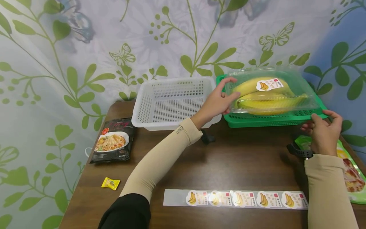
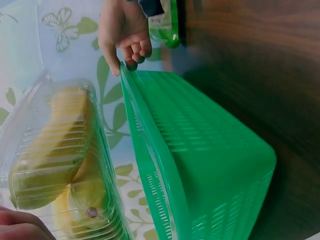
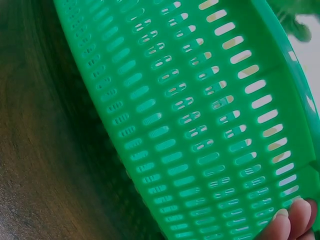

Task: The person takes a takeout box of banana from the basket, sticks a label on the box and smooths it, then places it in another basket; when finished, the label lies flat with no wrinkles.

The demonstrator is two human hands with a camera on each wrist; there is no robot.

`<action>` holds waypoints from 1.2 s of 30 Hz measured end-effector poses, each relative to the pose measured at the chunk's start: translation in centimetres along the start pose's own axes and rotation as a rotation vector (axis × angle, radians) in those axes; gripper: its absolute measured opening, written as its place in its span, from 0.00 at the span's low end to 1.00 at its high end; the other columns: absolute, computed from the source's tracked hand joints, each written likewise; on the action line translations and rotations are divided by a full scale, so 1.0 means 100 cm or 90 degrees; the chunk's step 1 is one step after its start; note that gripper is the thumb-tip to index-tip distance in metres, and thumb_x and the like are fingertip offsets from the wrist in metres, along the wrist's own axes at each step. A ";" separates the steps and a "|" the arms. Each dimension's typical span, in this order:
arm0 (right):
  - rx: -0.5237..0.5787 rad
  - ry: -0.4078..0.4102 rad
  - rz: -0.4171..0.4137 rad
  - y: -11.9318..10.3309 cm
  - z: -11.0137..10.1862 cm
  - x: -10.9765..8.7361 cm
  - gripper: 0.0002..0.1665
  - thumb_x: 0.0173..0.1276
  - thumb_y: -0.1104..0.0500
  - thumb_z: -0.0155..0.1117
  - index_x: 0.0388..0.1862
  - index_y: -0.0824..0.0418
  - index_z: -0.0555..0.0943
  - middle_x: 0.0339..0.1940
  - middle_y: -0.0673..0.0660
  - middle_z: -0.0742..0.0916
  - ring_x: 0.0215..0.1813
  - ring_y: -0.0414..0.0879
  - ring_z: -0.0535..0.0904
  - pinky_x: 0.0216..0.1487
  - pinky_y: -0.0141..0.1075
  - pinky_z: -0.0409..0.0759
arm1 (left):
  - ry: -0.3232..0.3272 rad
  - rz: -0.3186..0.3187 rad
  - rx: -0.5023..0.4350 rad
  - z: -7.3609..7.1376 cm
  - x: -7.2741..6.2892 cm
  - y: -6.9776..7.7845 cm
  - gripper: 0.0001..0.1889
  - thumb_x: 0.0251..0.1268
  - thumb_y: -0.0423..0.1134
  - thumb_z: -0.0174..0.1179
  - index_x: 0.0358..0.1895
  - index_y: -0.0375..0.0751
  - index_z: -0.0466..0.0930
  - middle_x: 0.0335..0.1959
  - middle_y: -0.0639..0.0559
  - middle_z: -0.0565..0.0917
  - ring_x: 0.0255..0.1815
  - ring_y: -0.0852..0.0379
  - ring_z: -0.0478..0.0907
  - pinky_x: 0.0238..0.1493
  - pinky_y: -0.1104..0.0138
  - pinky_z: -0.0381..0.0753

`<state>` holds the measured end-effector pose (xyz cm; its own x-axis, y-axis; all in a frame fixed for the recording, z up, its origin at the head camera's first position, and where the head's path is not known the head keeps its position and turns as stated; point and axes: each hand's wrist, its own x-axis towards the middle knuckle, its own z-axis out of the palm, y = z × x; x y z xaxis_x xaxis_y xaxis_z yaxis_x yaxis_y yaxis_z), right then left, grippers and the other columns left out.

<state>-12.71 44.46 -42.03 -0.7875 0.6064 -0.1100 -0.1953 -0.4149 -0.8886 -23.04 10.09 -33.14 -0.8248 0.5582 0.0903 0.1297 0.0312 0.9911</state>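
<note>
In the head view my left hand (image 1: 218,101) grips the left end of a clear plastic box (image 1: 297,78) with bananas (image 1: 267,103) inside. A banana sticker (image 1: 269,84) is on its lid. The box is over the green basket (image 1: 257,122); the left wrist view shows a gap between the box (image 2: 65,150) and the basket's rim. My right hand (image 1: 327,132) pinches the basket's right front corner. Its fingertips (image 3: 299,217) show against the slotted wall in the right wrist view. Much of the basket's inside is hidden by the box.
Left of the green basket stands a white basket (image 1: 178,109). A black noodle packet (image 1: 114,141) and a small yellow wrapped sweet (image 1: 110,183) lie at the left. In front is a strip of banana stickers (image 1: 235,199). A green food packet (image 1: 353,173) lies partly behind my right arm.
</note>
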 end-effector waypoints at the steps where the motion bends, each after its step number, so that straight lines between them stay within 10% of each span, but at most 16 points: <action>1: -0.002 0.000 -0.001 0.000 -0.001 0.000 0.25 0.72 0.68 0.65 0.58 0.51 0.63 0.29 0.57 0.78 0.17 0.47 0.79 0.20 0.36 0.82 | 0.005 -0.003 0.000 0.001 0.004 0.000 0.23 0.76 0.46 0.60 0.68 0.65 0.66 0.14 0.45 0.69 0.16 0.48 0.69 0.23 0.58 0.73; 36: 0.057 -0.039 0.002 -0.003 -0.001 -0.003 0.27 0.72 0.70 0.63 0.59 0.52 0.62 0.31 0.57 0.78 0.20 0.48 0.78 0.24 0.36 0.82 | 0.064 -0.139 0.159 0.057 0.071 -0.014 0.26 0.77 0.50 0.56 0.73 0.71 0.62 0.18 0.45 0.77 0.19 0.51 0.75 0.24 0.63 0.76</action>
<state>-12.34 44.43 -41.79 -0.8223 0.5631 -0.0824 -0.2422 -0.4772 -0.8448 -25.96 18.69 -34.47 -0.8967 0.4313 -0.0997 0.0641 0.3495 0.9347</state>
